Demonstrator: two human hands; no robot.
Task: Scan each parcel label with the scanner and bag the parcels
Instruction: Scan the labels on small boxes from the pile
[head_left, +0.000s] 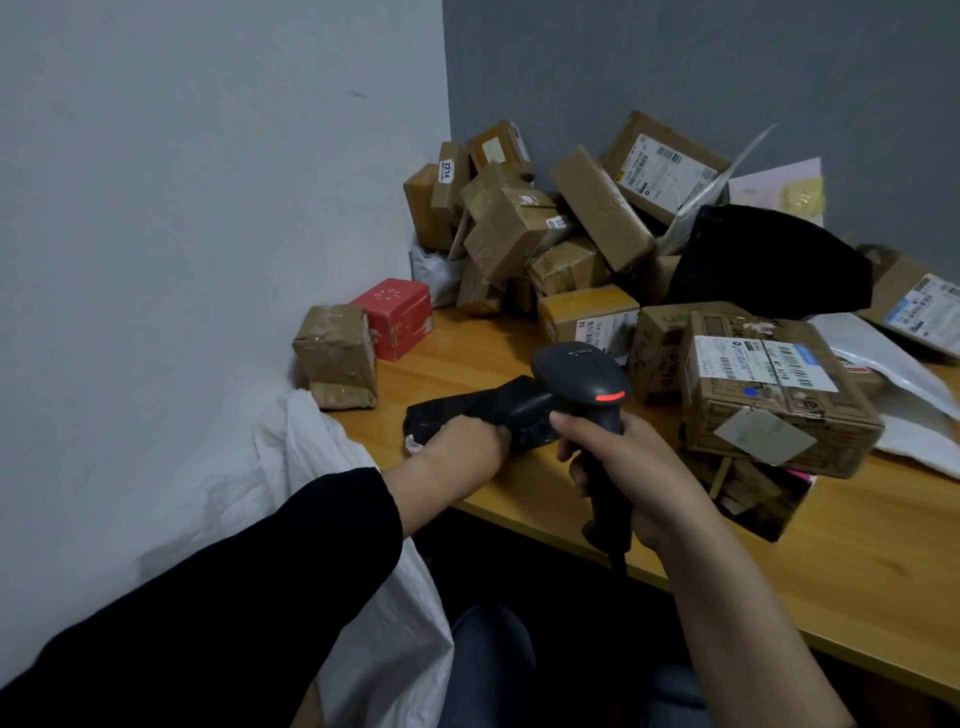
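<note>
The wooden table (857, 571) fits into a corner where a pale wall meets a grey one, and its front edge runs diagonally down toward the right. A heap of cardboard parcels (519, 228) fills the back corner. A large labelled box (769, 395) rests tilted on another parcel close to the front edge. Bare tabletop shows in a strip between the red box (397, 325) and the black soft parcel (441, 413), and in a broader stretch at the near right. A taped brown parcel (337, 353) stands at the table's left end against the pale wall. Just below it, a white sack (374, 623) hangs off that end.

The black soft parcel lies flat near the front edge. The left hand (462, 439) grips its near end, fingers curled over it. The right hand (618, 467), just beside the left, is wrapped round the handle of the scanner (576, 371). The scanner's head is held above the right part of the parcel, with a red light showing on it.
</note>
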